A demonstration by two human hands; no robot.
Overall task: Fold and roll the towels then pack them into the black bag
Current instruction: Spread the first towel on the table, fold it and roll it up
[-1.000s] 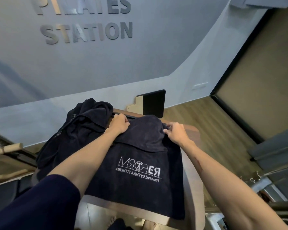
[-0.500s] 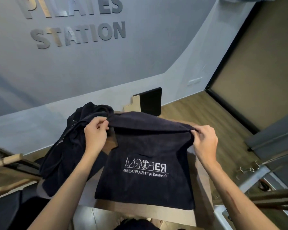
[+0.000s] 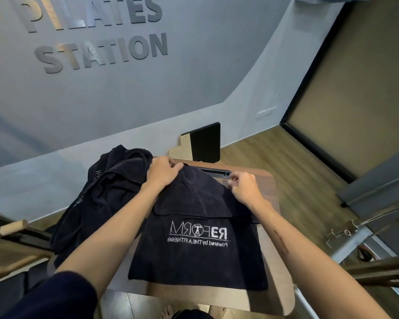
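Grey wall (image 3: 194,84) bearing raised letters "PILATES STATION" (image 3: 97,35), above a wooden floor (image 3: 293,171); a wooden table (image 3: 272,238) stands in the foreground. On it lies a dark towel (image 3: 198,256), far edge folded toward the viewer, printed upside-down "REFORM, Powered by THEA FITNESS"; a heap of dark towels (image 3: 101,194) lies just left, touching it. Left hand (image 3: 162,171) and right hand (image 3: 244,186) each pinch the fold with curled fingers; a black panel (image 3: 205,142) leans behind.
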